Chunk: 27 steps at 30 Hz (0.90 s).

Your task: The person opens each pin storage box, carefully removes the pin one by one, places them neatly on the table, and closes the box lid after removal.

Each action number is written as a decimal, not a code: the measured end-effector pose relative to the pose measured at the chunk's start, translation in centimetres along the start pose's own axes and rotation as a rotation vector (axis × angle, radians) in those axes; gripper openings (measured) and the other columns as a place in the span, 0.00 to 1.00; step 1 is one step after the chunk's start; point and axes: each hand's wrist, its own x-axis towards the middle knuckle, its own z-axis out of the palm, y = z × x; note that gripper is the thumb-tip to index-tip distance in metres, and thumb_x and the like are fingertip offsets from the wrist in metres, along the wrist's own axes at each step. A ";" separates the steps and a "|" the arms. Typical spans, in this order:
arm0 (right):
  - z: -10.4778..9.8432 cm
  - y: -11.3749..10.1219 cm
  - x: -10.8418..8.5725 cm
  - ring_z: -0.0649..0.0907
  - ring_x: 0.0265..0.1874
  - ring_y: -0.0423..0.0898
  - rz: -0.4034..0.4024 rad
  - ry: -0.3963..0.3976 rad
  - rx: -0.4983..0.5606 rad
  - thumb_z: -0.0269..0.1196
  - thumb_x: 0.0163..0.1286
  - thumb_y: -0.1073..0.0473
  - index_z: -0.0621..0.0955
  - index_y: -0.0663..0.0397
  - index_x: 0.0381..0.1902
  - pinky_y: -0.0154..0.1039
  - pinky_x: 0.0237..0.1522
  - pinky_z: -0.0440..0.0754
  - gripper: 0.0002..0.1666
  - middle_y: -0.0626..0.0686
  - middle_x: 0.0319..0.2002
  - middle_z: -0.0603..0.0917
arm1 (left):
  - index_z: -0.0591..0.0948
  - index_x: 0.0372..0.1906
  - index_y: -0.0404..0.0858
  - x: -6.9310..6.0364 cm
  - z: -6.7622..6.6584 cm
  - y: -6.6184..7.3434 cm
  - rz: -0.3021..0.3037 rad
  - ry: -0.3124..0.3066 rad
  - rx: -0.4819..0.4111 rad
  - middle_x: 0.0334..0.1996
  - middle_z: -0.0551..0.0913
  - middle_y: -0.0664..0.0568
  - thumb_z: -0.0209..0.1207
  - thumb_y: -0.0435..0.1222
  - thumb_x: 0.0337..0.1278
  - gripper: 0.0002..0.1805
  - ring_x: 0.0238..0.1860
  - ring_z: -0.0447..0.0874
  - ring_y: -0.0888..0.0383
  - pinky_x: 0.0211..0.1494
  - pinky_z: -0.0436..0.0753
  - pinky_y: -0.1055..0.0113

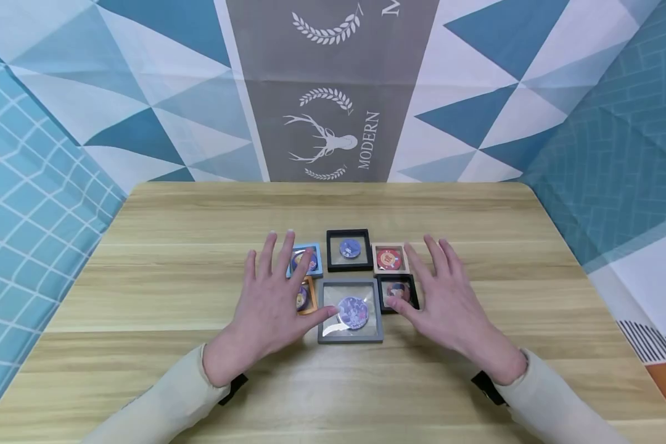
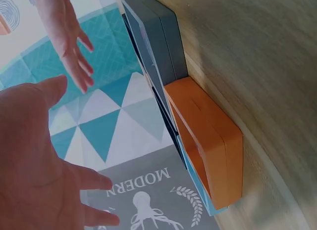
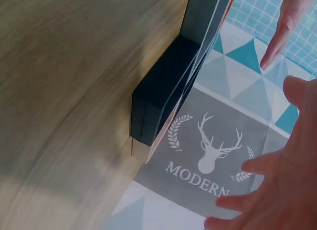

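Several small display frames with clear film sit close together on the table, each with a round badge inside. Largest is the grey frame [image 1: 351, 339], holding a purple-blue badge [image 1: 353, 312]. Behind it lies a black frame [image 1: 348, 268]. My left hand [image 1: 272, 299] hovers, fingers spread, above the blue frame [image 1: 319, 262] and the orange frame [image 1: 312, 296], partly hiding both. Fingers apart, my right hand [image 1: 449, 299] hovers by the pink-beige frame [image 1: 390, 271] and a smaller black frame [image 1: 398, 277]. Both wrist views show the hands apart from the frames, holding nothing.
The wood-grain table [image 1: 200, 246] stretches out around the frames on all sides. Behind it hangs a patterned cloth [image 1: 333, 135] with a deer print. Tiled-pattern cloth [image 1: 33, 203] borders the left side, and a teal cloth [image 1: 616, 172] the right.
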 end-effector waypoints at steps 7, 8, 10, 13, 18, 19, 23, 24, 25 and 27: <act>0.0 0.8 1.2 0.69 0.65 0.64 0.032 -0.071 0.106 0.59 0.70 0.35 0.73 0.58 0.68 0.65 0.60 0.70 0.40 0.65 0.67 0.69 | 0.77 0.65 0.41 0.8 0.2 -0.4 0.072 0.070 -0.012 0.66 0.71 0.37 0.52 0.72 0.54 0.46 0.68 0.64 0.37 0.69 0.63 0.43; 0.1 1.1 1.4 0.73 0.61 0.62 0.042 -0.082 0.124 0.61 0.70 0.39 0.76 0.59 0.65 0.63 0.57 0.74 0.36 0.64 0.63 0.73 | 0.79 0.62 0.41 1.1 0.3 -0.4 0.082 0.084 -0.013 0.62 0.75 0.38 0.53 0.70 0.55 0.43 0.65 0.68 0.38 0.67 0.66 0.45; 0.2 1.6 2.0 0.81 0.49 0.57 0.058 -0.109 0.153 0.64 0.70 0.45 0.80 0.60 0.58 0.57 0.49 0.80 0.28 0.61 0.52 0.81 | 0.82 0.56 0.40 1.5 0.4 -0.3 0.104 0.107 -0.022 0.56 0.80 0.41 0.56 0.66 0.57 0.37 0.59 0.74 0.40 0.64 0.72 0.47; 0.6 2.3 2.7 0.81 0.29 0.48 0.095 -0.170 0.178 0.66 0.69 0.51 0.81 0.58 0.44 0.45 0.30 0.81 0.16 0.54 0.33 0.82 | 0.84 0.51 0.40 2.4 0.5 -0.1 0.123 0.100 -0.042 0.52 0.83 0.44 0.58 0.62 0.59 0.31 0.54 0.78 0.43 0.60 0.76 0.51; 1.5 3.2 3.7 0.72 0.16 0.43 0.141 -0.291 0.216 0.66 0.69 0.53 0.75 0.54 0.35 0.38 0.19 0.70 0.13 0.49 0.19 0.74 | 0.85 0.50 0.41 3.9 0.7 0.6 0.115 -0.006 -0.106 0.48 0.85 0.48 0.59 0.56 0.62 0.25 0.51 0.82 0.49 0.54 0.80 0.55; 1.7 3.3 3.8 0.72 0.16 0.43 0.142 -0.306 0.221 0.66 0.69 0.53 0.75 0.55 0.36 0.38 0.19 0.69 0.13 0.49 0.19 0.74 | 0.85 0.49 0.41 4.2 0.8 0.9 0.114 -0.031 -0.123 0.47 0.85 0.49 0.59 0.55 0.62 0.23 0.49 0.83 0.50 0.51 0.81 0.56; 2.1 3.7 4.2 0.73 0.17 0.44 0.156 -0.337 0.254 0.66 0.68 0.56 0.75 0.55 0.38 0.38 0.20 0.70 0.12 0.50 0.21 0.76 | 0.85 0.48 0.42 5.3 1.1 1.7 0.143 -0.080 -0.173 0.42 0.86 0.52 0.60 0.52 0.64 0.20 0.41 0.84 0.54 0.43 0.82 0.60; 2.1 3.8 4.3 0.73 0.18 0.44 0.158 -0.340 0.261 0.67 0.68 0.57 0.75 0.55 0.39 0.39 0.21 0.71 0.12 0.50 0.22 0.77 | 0.85 0.47 0.42 5.5 1.1 1.9 0.153 -0.081 -0.180 0.41 0.86 0.53 0.60 0.52 0.64 0.19 0.40 0.84 0.55 0.41 0.82 0.61; 2.1 3.9 4.3 0.74 0.18 0.45 0.159 -0.342 0.269 0.67 0.67 0.58 0.75 0.56 0.41 0.39 0.21 0.71 0.12 0.50 0.24 0.78 | 0.85 0.47 0.42 5.7 1.3 2.1 0.161 -0.081 -0.186 0.41 0.86 0.53 0.59 0.52 0.64 0.19 0.40 0.84 0.55 0.41 0.82 0.61; 2.1 3.9 4.4 0.74 0.18 0.45 0.154 -0.345 0.288 0.67 0.67 0.60 0.75 0.56 0.43 0.39 0.21 0.72 0.13 0.50 0.25 0.79 | 0.85 0.47 0.42 5.9 1.5 2.3 0.178 -0.073 -0.187 0.41 0.87 0.54 0.59 0.52 0.64 0.19 0.39 0.85 0.56 0.40 0.82 0.62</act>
